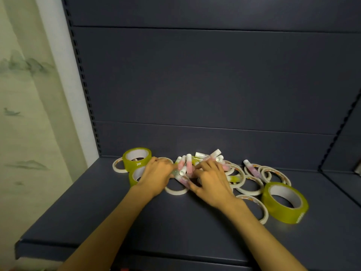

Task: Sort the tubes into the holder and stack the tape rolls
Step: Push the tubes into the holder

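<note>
Head view: dark blue shelf (97, 212), back panel behind, patterned wall to the left.

Tubes (188, 166): a loose heap of small white-capped tubes, pink and yellow-green, at mid-shelf toward the back edge; one pink tube (252, 170) lies apart to the right, across thin rings. No holder is visible.

Tape rolls: two wide yellow-green rolls (136, 159) overlapping near the back-left corner; a third wide roll (284, 202) toward the right; many thin white rolls (250, 186) scattered flat, unstacked.

Left hand (156, 177): fingers curled into the heap; whether it grips anything cannot be told. Right hand (211, 182): fingers spread over the tubes, apparently gathering; no firm grasp is evident.

Risks, judged: tubes are round and may roll off toward the front edge if the heap is disturbed; tubes lying inside or across thin rolls may snag and drag them.

Obstructions: thin rolls ring the heap on both sides.
</note>
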